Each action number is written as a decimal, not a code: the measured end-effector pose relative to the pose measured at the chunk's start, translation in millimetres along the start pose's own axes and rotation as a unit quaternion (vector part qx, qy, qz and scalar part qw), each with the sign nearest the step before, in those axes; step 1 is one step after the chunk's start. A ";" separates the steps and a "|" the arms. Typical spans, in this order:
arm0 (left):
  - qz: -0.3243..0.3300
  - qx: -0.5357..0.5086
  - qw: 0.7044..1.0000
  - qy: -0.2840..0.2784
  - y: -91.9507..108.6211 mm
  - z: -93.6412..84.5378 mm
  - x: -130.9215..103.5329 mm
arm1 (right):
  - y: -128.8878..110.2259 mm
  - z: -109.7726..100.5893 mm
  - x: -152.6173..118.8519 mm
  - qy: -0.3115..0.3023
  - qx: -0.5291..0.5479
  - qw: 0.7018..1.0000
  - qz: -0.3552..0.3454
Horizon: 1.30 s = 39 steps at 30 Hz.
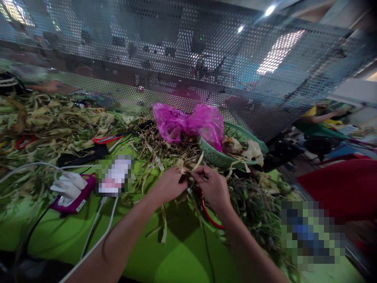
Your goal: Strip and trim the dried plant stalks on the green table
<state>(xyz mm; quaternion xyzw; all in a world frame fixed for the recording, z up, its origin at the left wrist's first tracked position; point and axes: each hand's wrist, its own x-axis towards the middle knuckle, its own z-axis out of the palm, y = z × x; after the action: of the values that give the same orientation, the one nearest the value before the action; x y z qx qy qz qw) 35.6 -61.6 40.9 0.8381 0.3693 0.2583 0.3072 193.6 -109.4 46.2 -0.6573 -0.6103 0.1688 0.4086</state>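
My left hand (171,183) and my right hand (212,187) meet over the green table (173,259). The fingers of both are closed on a pale, dry plant strip (182,166); its exact shape between the fingertips is hard to make out. A red curved handle (210,214) lies below my right hand, partly hidden by it. Behind the hands, a green basket (216,159) holds pale dried husks (253,151). A pink plastic bag (188,124) rests against the basket's left side and over a heap of dry stems (150,137).
Left are a purple power strip (77,200) with white plugs, cables, a blurred phone (115,175), a red cutter (108,138) and piled dry leaves (59,129). Green plant bunches (256,208) lie right. A perforated metal screen (165,59) stands behind; another person's arm (322,117) shows far right.
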 end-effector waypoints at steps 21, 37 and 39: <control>-0.161 -0.522 0.838 -0.003 -4.0 6.1 4.6 | -1.8 7.8 2.9 -0.049 0.336 0.932 0.125; -0.156 -0.512 0.844 -0.037 -7.0 2.8 3.4 | 1.7 4.9 4.3 -0.065 0.292 0.948 0.105; -0.158 -0.507 0.846 -0.035 -8.0 3.7 3.1 | 2.5 4.6 4.5 -0.071 0.290 0.949 0.104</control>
<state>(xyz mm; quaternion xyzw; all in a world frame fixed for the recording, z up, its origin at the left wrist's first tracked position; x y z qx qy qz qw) 36.3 -56.1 33.4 0.5041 0.3033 0.3281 0.7391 192.8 -103.5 42.8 -0.5569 -0.4906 0.4263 0.5172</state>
